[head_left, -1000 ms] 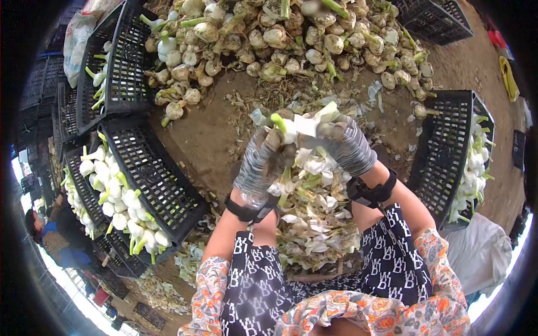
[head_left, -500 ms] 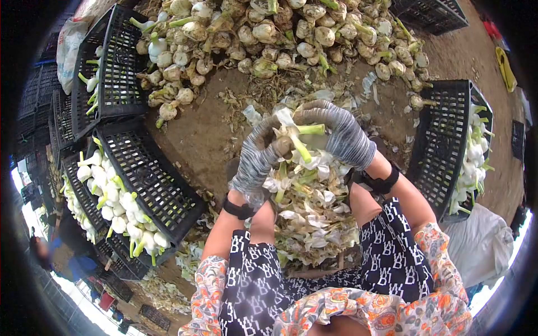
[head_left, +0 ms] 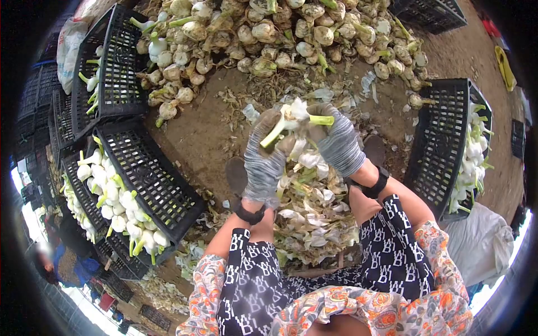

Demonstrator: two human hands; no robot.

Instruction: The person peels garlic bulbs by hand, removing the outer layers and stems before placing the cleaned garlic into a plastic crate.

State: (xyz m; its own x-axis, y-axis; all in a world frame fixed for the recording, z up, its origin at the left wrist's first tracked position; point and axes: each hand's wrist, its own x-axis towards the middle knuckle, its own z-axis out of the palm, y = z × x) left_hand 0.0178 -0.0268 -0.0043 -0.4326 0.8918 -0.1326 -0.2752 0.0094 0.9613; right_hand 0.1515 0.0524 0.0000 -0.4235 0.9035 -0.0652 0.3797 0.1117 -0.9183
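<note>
Both my hands wear grey, soiled gloves and meet in front of me over a heap of peeled garlic skins (head_left: 314, 224). In my left hand (head_left: 264, 159) the fingers are closed on a garlic bulb (head_left: 294, 113), whose green-white stem slants down to the left. My right hand (head_left: 338, 140) pinches the other side, at a second green stem (head_left: 321, 120) that points right. White skin stands up from the top of the bulb. The fingertips are partly hidden behind the garlic and loose skin.
A large pile of unpeeled garlic (head_left: 269, 33) lies ahead. Black crates of cleaned garlic stand left (head_left: 148, 179) and right (head_left: 443, 140). A white sack (head_left: 479, 243) lies at the lower right. Another person (head_left: 64, 257) is at the far left.
Both hands have shifted slightly, and the garlic has turned so one stem now points down-left and whiter skin shows. The person at the far left has moved.
</note>
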